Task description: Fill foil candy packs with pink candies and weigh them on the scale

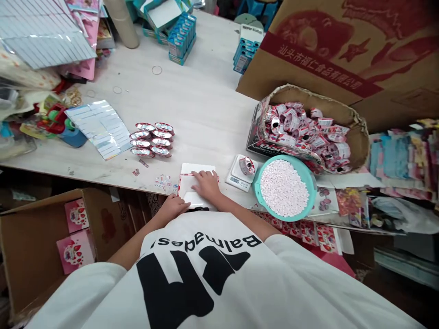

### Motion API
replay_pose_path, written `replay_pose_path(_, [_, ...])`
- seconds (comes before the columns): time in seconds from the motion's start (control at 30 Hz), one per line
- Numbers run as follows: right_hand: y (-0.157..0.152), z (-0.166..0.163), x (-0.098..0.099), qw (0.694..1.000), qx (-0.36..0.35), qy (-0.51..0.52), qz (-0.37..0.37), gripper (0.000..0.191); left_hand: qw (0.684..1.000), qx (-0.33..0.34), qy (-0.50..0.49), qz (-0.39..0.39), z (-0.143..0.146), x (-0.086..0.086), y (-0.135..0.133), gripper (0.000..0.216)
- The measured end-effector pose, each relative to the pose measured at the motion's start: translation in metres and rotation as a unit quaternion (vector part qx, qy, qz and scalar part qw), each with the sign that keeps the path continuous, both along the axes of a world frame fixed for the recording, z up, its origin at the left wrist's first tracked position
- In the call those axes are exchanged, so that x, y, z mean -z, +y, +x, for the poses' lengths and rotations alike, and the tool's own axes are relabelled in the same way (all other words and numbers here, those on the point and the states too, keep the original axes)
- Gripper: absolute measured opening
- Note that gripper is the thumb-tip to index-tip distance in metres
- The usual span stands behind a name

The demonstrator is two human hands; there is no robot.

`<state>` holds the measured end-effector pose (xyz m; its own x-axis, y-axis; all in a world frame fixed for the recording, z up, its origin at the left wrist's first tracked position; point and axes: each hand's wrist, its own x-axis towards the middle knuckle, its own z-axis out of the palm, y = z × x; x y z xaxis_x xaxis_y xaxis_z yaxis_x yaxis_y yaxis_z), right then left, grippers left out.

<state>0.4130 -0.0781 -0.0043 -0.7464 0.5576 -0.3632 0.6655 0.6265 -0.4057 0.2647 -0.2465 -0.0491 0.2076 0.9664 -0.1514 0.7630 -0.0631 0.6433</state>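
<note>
At the near edge of the table lies a partly folded carton (pixel 192 167), white inside with thin red printed edges. My right hand (pixel 207 186) rests on it with fingers spread. At its near left corner, my left hand (pixel 171 207) has its fingers closed on the carton's edge. Several small red-and-white containers with silvery tops (pixel 151 140) stand in two rows to the left. Right of the carton, a similar container (pixel 247 166) sits on a small white digital scale (pixel 237 176). Beside the scale, a teal bowl (pixel 258 192) holds many small white pellets.
Behind the bowl, an open cut-down box (pixel 356 132) holds many pink-and-white containers. A large cardboard carton (pixel 329 50) stands at the back right. Striped sheets (pixel 101 128) and a tape dispenser (pixel 73 135) lie left. An open cardboard box (pixel 30 246) with pink cartons sits below.
</note>
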Motion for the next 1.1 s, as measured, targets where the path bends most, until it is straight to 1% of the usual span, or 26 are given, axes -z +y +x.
replay_pose_path(0.1, [0.008, -0.003, 0.001, 1.000, -0.015, -0.005, -0.020, 0.059, 0.999, -0.044, 0.000, 0.002, 0.003, 0.001, -0.006, 0.026])
replay_pose_path(0.2, [0.021, -0.010, 0.000, 0.998, -0.033, -0.017, -0.056, 0.060, 0.998, -0.069, -0.003, 0.012, 0.003, 0.000, -0.010, 0.025])
replay_pose_path(0.27, [0.032, -0.017, -0.005, 0.995, -0.043, -0.030, -0.083, 0.059, 0.997, -0.074, -0.009, 0.019, 0.003, -0.001, -0.011, 0.025])
replay_pose_path(0.33, [0.043, -0.024, -0.017, 0.992, -0.051, -0.038, -0.105, 0.053, 0.997, -0.067, -0.017, 0.029, 0.002, -0.006, -0.011, 0.025])
replay_pose_path(0.4, [0.053, -0.026, -0.039, 0.991, -0.055, -0.032, -0.114, 0.045, 0.997, -0.061, -0.022, 0.043, 0.000, -0.014, -0.010, 0.024])
replay_pose_path(0.5, [0.060, -0.015, -0.089, 0.995, -0.044, 0.009, -0.092, 0.040, 0.994, -0.076, -0.018, 0.076, -0.008, -0.027, -0.006, 0.026])
replay_pose_path(0.57, [0.059, 0.001, -0.125, 0.996, -0.020, 0.067, -0.056, 0.038, 0.990, -0.100, -0.012, 0.094, -0.017, -0.035, 0.000, 0.026])
replay_pose_path(0.63, [0.056, 0.019, -0.156, 0.985, 0.017, 0.174, -0.016, 0.031, 0.987, -0.125, -0.011, 0.102, -0.027, -0.041, 0.005, 0.025])
replay_pose_path(0.7, [0.054, 0.032, -0.175, 0.961, 0.048, 0.271, 0.009, 0.028, 0.984, -0.148, -0.013, 0.100, -0.034, -0.047, 0.010, 0.022])
replay_pose_path(0.73, [0.054, 0.035, -0.178, 0.955, 0.057, 0.291, 0.016, 0.029, 0.982, -0.162, -0.014, 0.097, -0.037, -0.050, 0.010, 0.021])
replay_pose_path(0.77, [0.053, 0.035, -0.176, 0.959, 0.060, 0.277, 0.025, 0.032, 0.979, -0.178, -0.015, 0.093, -0.039, -0.052, 0.010, 0.022])
replay_pose_path(0.8, [0.053, 0.033, -0.169, 0.968, 0.059, 0.243, 0.034, 0.034, 0.977, -0.195, -0.015, 0.089, -0.041, -0.055, 0.008, 0.022])
replay_pose_path(0.83, [0.052, 0.029, -0.157, 0.978, 0.055, 0.199, 0.044, 0.034, 0.974, -0.212, -0.015, 0.083, -0.042, -0.056, 0.005, 0.023])
replay_pose_path(0.9, [0.047, 0.017, -0.123, 0.991, 0.034, 0.113, 0.057, 0.031, 0.967, -0.245, -0.010, 0.071, -0.044, -0.059, -0.004, 0.023])
replay_pose_path(0.97, [0.035, 0.005, -0.081, 0.996, 0.014, 0.075, 0.044, 0.026, 0.959, -0.277, -0.002, 0.060, -0.051, -0.058, -0.015, 0.022])
replay_pose_path(1.03, [0.018, 0.002, -0.041, 0.999, -0.005, 0.047, 0.027, 0.025, 0.950, -0.308, 0.007, 0.050, -0.064, -0.055, -0.027, 0.022])
replay_pose_path(1.1, [-0.001, 0.006, -0.010, 0.999, -0.016, 0.036, 0.015, 0.029, 0.943, -0.331, 0.018, 0.042, -0.085, -0.050, -0.035, 0.024])
